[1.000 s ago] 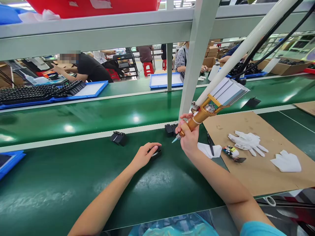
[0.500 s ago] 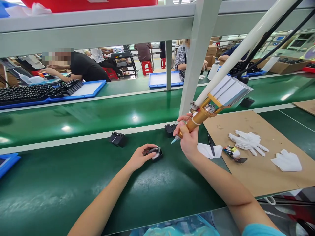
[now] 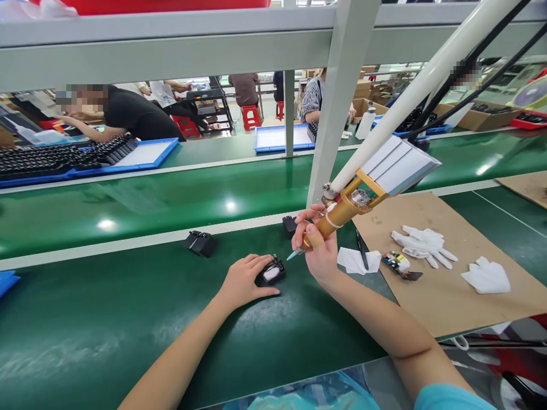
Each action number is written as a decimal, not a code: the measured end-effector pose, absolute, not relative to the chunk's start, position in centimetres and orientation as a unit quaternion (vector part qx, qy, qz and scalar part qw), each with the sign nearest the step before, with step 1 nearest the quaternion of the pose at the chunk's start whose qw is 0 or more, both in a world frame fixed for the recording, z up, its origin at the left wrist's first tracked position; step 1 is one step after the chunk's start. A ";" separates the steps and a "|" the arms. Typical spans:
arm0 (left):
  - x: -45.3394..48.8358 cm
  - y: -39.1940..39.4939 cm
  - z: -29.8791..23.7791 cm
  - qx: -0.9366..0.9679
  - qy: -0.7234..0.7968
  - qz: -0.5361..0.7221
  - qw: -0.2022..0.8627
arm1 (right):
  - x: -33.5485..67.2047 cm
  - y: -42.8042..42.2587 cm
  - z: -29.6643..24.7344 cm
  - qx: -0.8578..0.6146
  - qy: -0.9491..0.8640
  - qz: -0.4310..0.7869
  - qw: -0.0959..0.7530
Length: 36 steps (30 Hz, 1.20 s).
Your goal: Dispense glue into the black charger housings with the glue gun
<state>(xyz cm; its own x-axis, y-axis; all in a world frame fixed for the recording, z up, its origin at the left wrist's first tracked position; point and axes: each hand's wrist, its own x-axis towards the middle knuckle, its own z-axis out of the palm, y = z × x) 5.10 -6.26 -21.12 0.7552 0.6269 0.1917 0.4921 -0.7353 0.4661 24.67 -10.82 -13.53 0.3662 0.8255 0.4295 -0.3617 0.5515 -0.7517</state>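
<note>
In the head view, my left hand (image 3: 243, 282) rests at a small black plastic case (image 3: 270, 274) with white stuff inside. Its fingertips touch the case's left side, while the thumb is stretched out apart from it below. My right hand (image 3: 319, 247) is wrapped around a gold-coloured glue dispensing gun (image 3: 342, 215) that hangs from a white pole. The gun's light-blue tapered nozzle (image 3: 294, 254) points down and left, just right of the case and apart from it. Behind my right hand is another black case (image 3: 289, 225), partly hidden.
A further black case (image 3: 200, 243) sits to the left. On the right, a brown board (image 3: 431, 307) carries white gloves (image 3: 423, 244) and a circuit board (image 3: 397, 262). Tweezers (image 3: 362, 250) lie on a white cloth. An upright metal post (image 3: 342, 91) stands ahead; people sit beyond the green belt.
My left thumb has come off the black case and spread away, showing the white stuff inside. My right hand has brought the dispensing gun slightly left and down, its nozzle closer to the case.
</note>
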 end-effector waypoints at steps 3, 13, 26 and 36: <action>5.5 -6.6 -21.5 0.914 0.322 0.148 0.196 | 24.4 -11.1 -13.4 -0.275 -0.416 0.386 0.776; 6.3 -8.3 -21.1 0.864 0.388 0.234 0.219 | 24.0 -11.6 -13.5 -0.233 -0.433 0.398 0.774; 6.6 -9.3 -19.6 0.882 0.332 0.305 0.137 | 23.9 -11.8 -13.5 -0.193 -0.436 0.404 0.781; 7.1 -9.3 -20.6 0.887 0.337 0.293 0.117 | 23.7 -12.0 -13.2 -0.189 -0.423 0.414 0.784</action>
<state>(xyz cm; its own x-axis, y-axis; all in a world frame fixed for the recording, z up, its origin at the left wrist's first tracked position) 7.11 -9.31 -20.55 0.6001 0.6672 0.4413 0.5296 -0.7448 0.4058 23.65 -12.00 -13.15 0.2999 0.8089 0.5058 -0.4892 0.5855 -0.6464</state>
